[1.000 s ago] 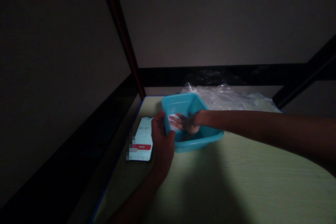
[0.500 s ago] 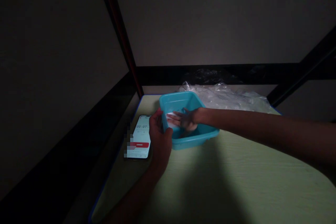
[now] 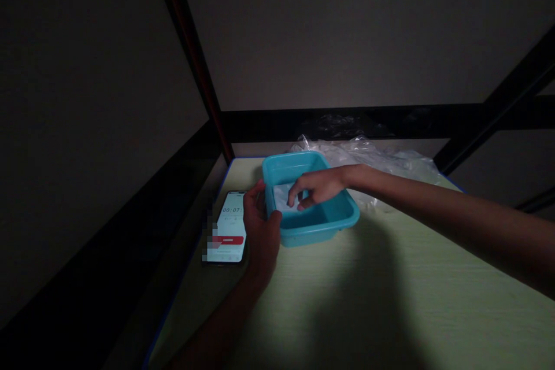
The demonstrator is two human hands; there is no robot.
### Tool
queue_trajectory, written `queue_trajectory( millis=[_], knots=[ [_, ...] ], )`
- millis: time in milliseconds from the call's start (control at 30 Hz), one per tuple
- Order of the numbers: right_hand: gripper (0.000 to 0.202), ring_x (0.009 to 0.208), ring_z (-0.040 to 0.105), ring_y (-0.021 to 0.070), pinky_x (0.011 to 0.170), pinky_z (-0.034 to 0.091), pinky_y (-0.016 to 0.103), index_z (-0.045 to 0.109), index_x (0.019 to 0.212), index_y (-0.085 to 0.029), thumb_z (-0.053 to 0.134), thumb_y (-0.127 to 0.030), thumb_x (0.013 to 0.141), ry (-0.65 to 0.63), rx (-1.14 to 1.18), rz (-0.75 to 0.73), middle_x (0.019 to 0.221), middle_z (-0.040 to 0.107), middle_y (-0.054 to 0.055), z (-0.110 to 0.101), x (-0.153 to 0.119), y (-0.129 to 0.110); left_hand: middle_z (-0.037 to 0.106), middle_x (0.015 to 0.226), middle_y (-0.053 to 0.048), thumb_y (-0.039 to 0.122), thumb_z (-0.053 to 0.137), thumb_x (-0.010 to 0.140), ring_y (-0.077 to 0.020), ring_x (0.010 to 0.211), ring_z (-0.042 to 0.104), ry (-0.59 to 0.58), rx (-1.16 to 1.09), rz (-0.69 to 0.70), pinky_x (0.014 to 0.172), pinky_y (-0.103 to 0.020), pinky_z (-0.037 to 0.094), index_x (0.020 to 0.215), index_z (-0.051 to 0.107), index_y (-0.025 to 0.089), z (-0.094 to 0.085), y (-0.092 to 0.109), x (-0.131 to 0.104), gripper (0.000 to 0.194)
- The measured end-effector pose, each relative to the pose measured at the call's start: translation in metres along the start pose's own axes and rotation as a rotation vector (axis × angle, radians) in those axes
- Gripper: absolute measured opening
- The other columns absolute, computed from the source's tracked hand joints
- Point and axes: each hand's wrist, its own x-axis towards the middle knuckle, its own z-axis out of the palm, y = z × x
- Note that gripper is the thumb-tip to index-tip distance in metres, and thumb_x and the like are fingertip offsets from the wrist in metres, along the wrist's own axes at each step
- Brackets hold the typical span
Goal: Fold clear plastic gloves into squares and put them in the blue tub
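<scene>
A turquoise plastic basin (image 3: 321, 236) stands on the table. My left hand (image 3: 262, 234) is closed on its left wall, the thumb over the near-left rim and the fingers along the outside. Inside, against the left wall, lies a white, flat, square piece (image 3: 282, 195) that looks like paper or thin cloth. My right hand (image 3: 321, 185) reaches into the basin from the right, over the white piece. Its fingers are bent and apart, with the fingertips at the piece's right part; whether they touch it I cannot tell.
A phone (image 3: 229, 225) showing a running timer lies left of my left hand. Crumpled clear plastic (image 3: 381, 159) spreads behind the basin. The pale table (image 3: 433, 300) has a blue edge, with walls behind and at the left.
My right hand has lifted from lying flat and spread in the basin to a bent-finger pose, uncovering more of the white piece. My left hand keeps its hold on the basin.
</scene>
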Motion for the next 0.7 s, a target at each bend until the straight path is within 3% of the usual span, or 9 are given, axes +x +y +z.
queue_trajectory(
  millis=[167, 700],
  knots=[
    [0.022, 0.079, 0.062, 0.0136, 0.070, 0.044, 0.021, 0.069, 0.092, -0.012, 0.056, -0.007, 0.075, -0.059, 0.030, -0.006, 0.090, 0.070, 0.003, 0.0070, 0.0006, -0.0021, 0.054, 0.117, -0.008, 0.002, 0.050, 0.052, -0.0258, 0.118, 0.048, 0.000, 0.006, 0.006, 0.102, -0.044, 0.035, 0.100, 0.050, 0.019, -0.0002, -0.0002, 0.0006, 0.051],
    [0.022, 0.087, 0.063, 0.0170, 0.076, 0.044, 0.024, 0.068, 0.096, -0.008, 0.058, -0.009, 0.076, -0.029, 0.030, -0.019, 0.096, 0.070, 0.008, 0.0065, 0.0005, -0.0030, 0.053, 0.117, -0.008, 0.003, 0.050, 0.052, -0.0241, 0.117, 0.048, 0.004, 0.007, 0.005, 0.099, -0.040, 0.037, 0.100, 0.049, 0.019, -0.0007, -0.0012, 0.0002, 0.051]
  ],
)
